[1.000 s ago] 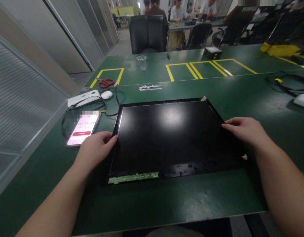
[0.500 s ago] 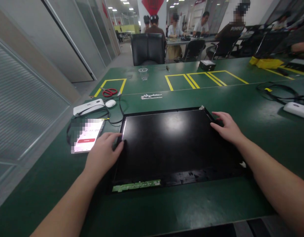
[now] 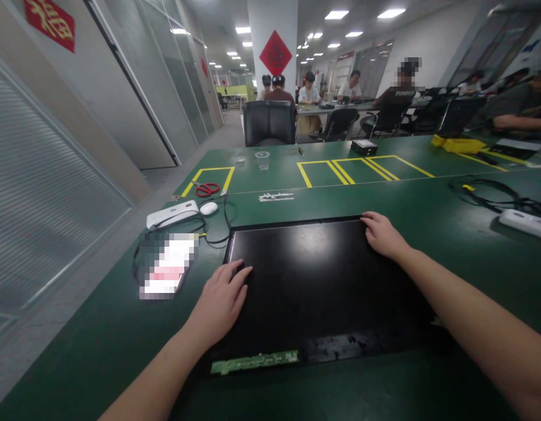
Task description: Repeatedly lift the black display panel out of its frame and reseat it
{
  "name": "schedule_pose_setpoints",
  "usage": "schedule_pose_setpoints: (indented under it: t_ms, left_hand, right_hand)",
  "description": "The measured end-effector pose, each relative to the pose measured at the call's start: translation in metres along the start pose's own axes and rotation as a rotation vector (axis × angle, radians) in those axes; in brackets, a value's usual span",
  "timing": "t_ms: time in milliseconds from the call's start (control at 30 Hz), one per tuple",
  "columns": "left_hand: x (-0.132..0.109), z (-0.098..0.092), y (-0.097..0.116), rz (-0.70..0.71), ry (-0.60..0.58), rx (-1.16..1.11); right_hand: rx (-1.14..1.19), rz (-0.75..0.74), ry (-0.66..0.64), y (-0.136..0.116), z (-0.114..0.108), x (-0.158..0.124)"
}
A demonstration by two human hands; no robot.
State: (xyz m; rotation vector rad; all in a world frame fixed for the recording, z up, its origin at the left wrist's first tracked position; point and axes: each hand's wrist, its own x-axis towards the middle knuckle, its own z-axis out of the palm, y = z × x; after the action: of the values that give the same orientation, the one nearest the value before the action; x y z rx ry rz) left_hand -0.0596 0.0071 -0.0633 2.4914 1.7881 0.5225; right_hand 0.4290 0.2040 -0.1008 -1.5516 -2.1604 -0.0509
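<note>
A black flat screen panel (image 3: 323,280) lies face up on the green table (image 3: 384,386). Along its lower left edge runs a green circuit board strip (image 3: 255,361). My left hand (image 3: 221,298) rests over the panel's left edge, fingers apart. At the panel's top right corner is my right hand (image 3: 382,234), its fingertips close together on the frame; what they pinch, if anything, is hidden. A whitish tab shows near the lower right corner beside my right forearm.
Left of the panel are a lit phone (image 3: 169,266), a white power strip (image 3: 172,214), a white mouse (image 3: 209,208) and red scissors (image 3: 207,189). Beyond are white scraps (image 3: 276,197), a clear cup (image 3: 262,160) and a black box (image 3: 364,147). People sit farther back.
The camera view has tilted up. My left hand has moved right, onto the panel's left part. My right hand has gone to the top right corner, covering the whitish tab there.
</note>
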Motion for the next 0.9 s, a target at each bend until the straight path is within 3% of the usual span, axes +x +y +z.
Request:
schedule_pose_setpoints:
  t_ms: [400, 733, 900]
  left_hand:
    - [0.002, -0.001, 0.003, -0.028, -0.019, -0.023]
    - [0.001, 0.002, 0.001, -0.009, 0.035, -0.008]
    - [-0.001, 0.000, -0.005, -0.002, 0.027, -0.046]
  right_hand:
    - [0.090, 0.276, 0.048, 0.007, -0.008, -0.013]
    - [0.209, 0.289, 0.010, 0.004, -0.027, -0.067]
    - [0.390, 0.284, -0.009, -0.009, -0.044, -0.085]
